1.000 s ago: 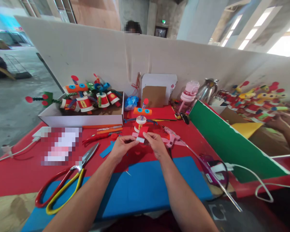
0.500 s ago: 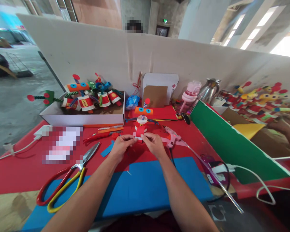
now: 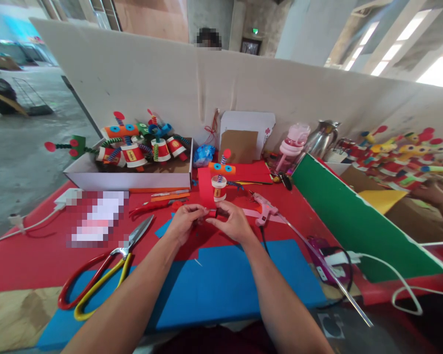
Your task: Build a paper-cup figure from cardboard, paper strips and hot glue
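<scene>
My left hand (image 3: 186, 223) and my right hand (image 3: 233, 222) are close together over the red tabletop. Between their fingertips they pinch the lower end of a red paper strip (image 3: 205, 186), which stands up and curves away from me. Just behind the strip is a paper-cup figure (image 3: 219, 191) with an orange head, blue eyes and a coiled antenna. Its left side is partly hidden by the strip. A pink glue gun (image 3: 266, 209) lies to the right of my hands. Large scissors (image 3: 138, 233) with red and yellow handles rest on the left.
A white box (image 3: 129, 181) of similar cup figures stands back left. On the right, a green panel (image 3: 354, 221) edges another box, with a co-worker's hand (image 3: 428, 192) beyond it. A blue sheet (image 3: 236, 280) lies under my forearms. A pink bottle (image 3: 294, 142) stands behind.
The red strip, earlier folded low in front of the cup figure, now stands upright to the figure's left. My right fingers have shifted slightly, and more of the cup shows.
</scene>
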`<state>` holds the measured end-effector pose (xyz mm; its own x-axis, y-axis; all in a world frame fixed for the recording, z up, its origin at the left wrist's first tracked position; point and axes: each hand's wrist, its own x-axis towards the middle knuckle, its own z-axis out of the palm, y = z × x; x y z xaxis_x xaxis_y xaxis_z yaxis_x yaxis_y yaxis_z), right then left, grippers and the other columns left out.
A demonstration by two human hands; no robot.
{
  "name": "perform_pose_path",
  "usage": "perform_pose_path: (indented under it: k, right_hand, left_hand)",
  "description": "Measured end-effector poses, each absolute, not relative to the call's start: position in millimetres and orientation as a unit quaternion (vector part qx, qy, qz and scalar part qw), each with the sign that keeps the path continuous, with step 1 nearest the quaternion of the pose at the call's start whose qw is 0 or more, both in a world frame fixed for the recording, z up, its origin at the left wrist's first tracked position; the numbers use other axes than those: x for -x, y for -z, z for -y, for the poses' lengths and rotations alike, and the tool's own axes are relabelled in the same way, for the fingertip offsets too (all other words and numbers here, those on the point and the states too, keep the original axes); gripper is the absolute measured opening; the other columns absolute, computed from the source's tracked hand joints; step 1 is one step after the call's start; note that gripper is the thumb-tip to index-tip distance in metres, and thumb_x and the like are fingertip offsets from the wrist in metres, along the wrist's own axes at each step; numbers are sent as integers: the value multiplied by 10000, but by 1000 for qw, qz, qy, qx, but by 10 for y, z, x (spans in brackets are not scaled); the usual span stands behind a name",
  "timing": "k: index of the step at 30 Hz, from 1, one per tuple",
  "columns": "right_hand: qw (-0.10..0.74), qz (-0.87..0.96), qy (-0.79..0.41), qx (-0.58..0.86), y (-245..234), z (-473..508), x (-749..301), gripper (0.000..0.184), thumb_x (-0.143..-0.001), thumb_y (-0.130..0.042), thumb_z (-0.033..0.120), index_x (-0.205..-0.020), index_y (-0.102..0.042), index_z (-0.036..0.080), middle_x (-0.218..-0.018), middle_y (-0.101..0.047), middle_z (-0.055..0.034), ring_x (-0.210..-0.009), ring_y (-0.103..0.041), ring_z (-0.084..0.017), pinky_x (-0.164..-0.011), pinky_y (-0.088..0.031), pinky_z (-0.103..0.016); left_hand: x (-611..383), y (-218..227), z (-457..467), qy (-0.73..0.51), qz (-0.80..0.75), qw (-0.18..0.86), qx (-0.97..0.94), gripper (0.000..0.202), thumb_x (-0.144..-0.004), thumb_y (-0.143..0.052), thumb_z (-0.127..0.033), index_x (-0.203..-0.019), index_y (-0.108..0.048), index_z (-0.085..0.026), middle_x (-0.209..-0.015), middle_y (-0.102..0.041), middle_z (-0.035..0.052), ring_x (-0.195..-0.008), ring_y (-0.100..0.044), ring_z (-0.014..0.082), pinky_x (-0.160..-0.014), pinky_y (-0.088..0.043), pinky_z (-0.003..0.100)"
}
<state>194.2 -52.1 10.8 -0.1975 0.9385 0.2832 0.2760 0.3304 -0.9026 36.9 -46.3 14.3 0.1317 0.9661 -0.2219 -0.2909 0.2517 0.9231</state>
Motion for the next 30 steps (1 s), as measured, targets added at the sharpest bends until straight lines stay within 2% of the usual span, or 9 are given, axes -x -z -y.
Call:
perform_pose_path:
  k: [3,10,15,19,23,26,30]
  right_hand:
    - [461,669,-371,450,-64,508,-1938,323,-663,-778,328,-958,-715,214,-984,-704,-75,-887,-657,-220,-827,-523,-351]
    - [460,689,-364,426,-110,515,-1939,236,-747,-689,273,-977,-729,230,-1016,-728,-68,-914,-675,-220,-831,-524,-350]
    - [451,679,-378,439,-78,506,-1940,246,-744,-655,234,-980,-727,235,-1022,-725,-62,-915,-673,-216,-822,-523,-348]
    - [468,650,-413,433,-52,483,-1943,258,-721,-654,222,-969,-726,227,-1059,-716,-69,-961,-659,-219,-853,-507,-349]
    - [484,563,-517,425,-82,482,-1944,216,-694,-685,287,-897,-722,223,-930,-734,-38,-806,-670,-187,-755,-521,-314]
    - [488,463,-614,413,-128,504,-1944,271,-638,-747,339,-879,-711,219,-785,-724,-1,-669,-656,-157,-674,-524,-290]
    - [482,387,-665,420,-148,513,-1966,284,-597,-790,352,-823,-707,202,-653,-689,20,-567,-608,-122,-575,-491,-241]
  left_hand:
    - [-373,-151,464,-477,-446,665,-363,277,-427,-831,-332,-522,-641,-154,-466,-522,-19,-454,-413,73,-470,-305,227]
    - [-365,-125,465,-473,-450,669,-355,280,-449,-826,-321,-577,-638,-158,-470,-548,-25,-434,-449,78,-444,-321,215]
    - [-369,-140,484,-464,-437,691,-341,370,-420,-863,-345,-620,-607,-167,-509,-582,-36,-425,-492,81,-434,-339,199]
    - [-376,-140,485,-455,-432,696,-348,390,-459,-868,-384,-648,-611,-159,-537,-585,-30,-439,-488,69,-443,-347,190]
    - [-370,-115,461,-474,-420,688,-356,385,-529,-843,-429,-662,-613,-151,-526,-546,-38,-445,-445,52,-443,-325,182]
    - [-361,-104,446,-510,-426,654,-362,361,-599,-797,-455,-676,-614,-153,-509,-519,-46,-439,-414,54,-441,-312,187]
    - [-357,-79,433,-535,-430,618,-385,346,-632,-748,-470,-743,-659,-155,-536,-547,-35,-469,-436,70,-468,-326,199]
